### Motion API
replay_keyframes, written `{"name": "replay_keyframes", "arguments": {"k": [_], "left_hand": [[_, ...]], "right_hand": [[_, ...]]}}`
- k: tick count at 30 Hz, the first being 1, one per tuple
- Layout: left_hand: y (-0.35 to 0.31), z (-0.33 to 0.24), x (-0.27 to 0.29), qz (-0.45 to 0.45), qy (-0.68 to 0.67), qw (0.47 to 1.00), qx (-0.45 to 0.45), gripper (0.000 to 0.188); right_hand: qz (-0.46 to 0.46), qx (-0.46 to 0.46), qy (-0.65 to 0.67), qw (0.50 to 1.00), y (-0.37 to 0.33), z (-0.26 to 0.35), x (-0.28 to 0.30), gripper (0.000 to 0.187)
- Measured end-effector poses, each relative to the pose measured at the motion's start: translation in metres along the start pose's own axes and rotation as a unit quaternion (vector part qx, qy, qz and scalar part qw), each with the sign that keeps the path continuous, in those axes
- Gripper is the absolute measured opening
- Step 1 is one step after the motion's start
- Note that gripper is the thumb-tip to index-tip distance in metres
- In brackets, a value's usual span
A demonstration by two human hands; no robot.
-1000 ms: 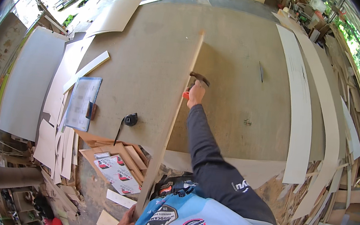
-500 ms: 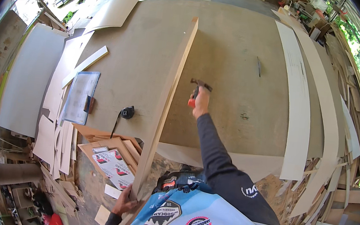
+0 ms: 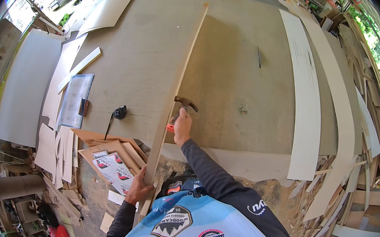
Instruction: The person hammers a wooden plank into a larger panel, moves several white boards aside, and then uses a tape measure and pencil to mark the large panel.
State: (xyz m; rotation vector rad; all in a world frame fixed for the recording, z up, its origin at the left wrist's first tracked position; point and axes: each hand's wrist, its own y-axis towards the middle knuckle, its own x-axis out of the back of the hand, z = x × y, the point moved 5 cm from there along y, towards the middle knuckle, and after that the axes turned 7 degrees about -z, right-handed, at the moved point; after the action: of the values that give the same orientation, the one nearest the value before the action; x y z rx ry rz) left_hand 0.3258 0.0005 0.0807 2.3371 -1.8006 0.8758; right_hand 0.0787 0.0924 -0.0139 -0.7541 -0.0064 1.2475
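A long, narrow wooden board point(image 3: 184, 66) runs away from my body across the large brown work surface. Near its close end my left hand point(image 3: 139, 188) grips the board, fingers against its left side. My right hand point(image 3: 182, 126) is closed around the handle of a claw hammer point(image 3: 186, 103), a bit of red showing low on the grip. The dark metal head is right beside the board's right side; whether it touches I cannot tell. Left of the board lies a black tape measure point(image 3: 119, 112) with a dark strap.
A blue-edged clear folder point(image 3: 76, 101) and a white strip point(image 3: 80, 68) lie at the left. A thin dark pencil-like stick point(image 3: 259, 57) rests farther off. Long pale panels point(image 3: 302, 98) line the right side. Printed white sheets and brown offcuts point(image 3: 118, 171) are below the near edge.
My right hand has brought the hammer left and closer, up to the board. My left hand sits slightly farther forward, and the board has shifted a little right against the surface. The view has turned slightly.
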Motion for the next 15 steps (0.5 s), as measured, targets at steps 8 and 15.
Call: {"name": "replay_keyframes", "arguments": {"k": [8,15], "left_hand": [[0.000,0.000,0.004,-0.029,0.046,0.999,0.000,0.076],[0.003,-0.001,0.013,-0.056,0.088,0.995,0.003,0.078]], "right_hand": [[-0.140,-0.020,0.073,0.987,0.000,0.011,-0.003,0.031],[0.119,-0.026,-0.057,0.991,0.015,0.013,-0.025,0.030]]}}
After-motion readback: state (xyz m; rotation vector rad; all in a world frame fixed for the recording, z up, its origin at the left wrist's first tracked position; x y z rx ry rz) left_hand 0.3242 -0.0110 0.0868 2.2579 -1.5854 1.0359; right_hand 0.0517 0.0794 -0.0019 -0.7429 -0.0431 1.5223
